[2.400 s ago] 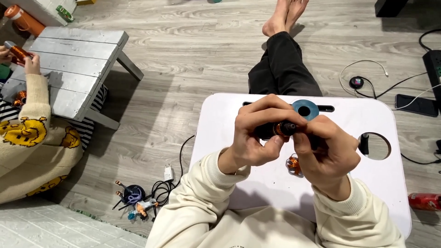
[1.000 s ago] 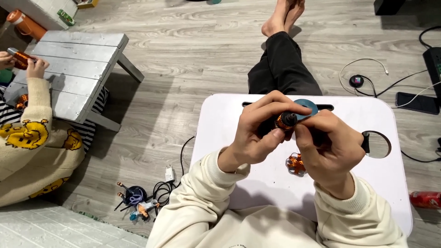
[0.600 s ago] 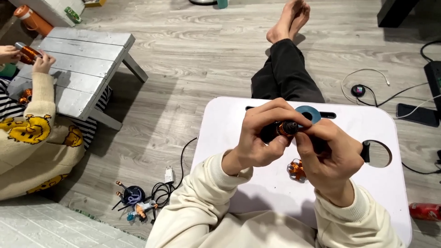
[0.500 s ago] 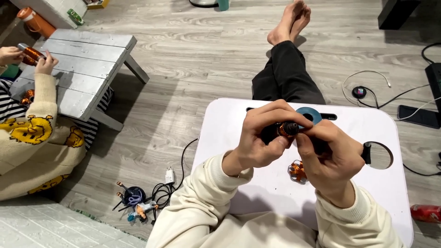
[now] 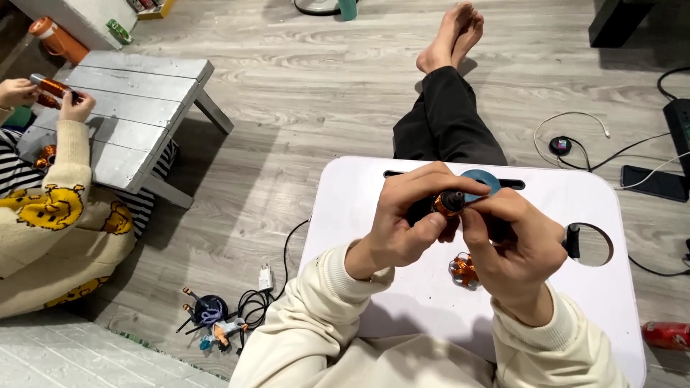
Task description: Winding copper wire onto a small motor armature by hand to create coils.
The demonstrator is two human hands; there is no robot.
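Both hands meet over the white lap table (image 5: 402, 302). Left hand (image 5: 402, 219) and right hand (image 5: 514, 241) are each closed around one small copper coil (image 5: 449, 203); it sits pinched between their fingertips, above the table's 12 o'clock edge, just in front of a blue disc (image 5: 483, 179).

Risk, my read: the coil is small and held only by fingertips, so a slip would drop it onto the table, and it could roll off onto the floor. Thin winding could also snag or unravel if squeezed unevenly.

Second copper coil (image 5: 463, 271) lies on the table at about 5 o'clock from the held one, just beside the right hand. Round cutout (image 5: 589, 244) at the table's 3 o'clock side.

Room: grey wood floor (image 5: 287, 108), legs stretched out toward 12 o'clock. Grey slatted bench (image 5: 122, 108) at 10 o'clock, where another person in a cream sleeve (image 5: 61, 187) handles a similar coil. Tangle of cables and a charger (image 5: 244, 302) at 8 o'clock; phone (image 5: 650, 181) and more cable at 2 o'clock; red can (image 5: 665, 334) at 4 o'clock.
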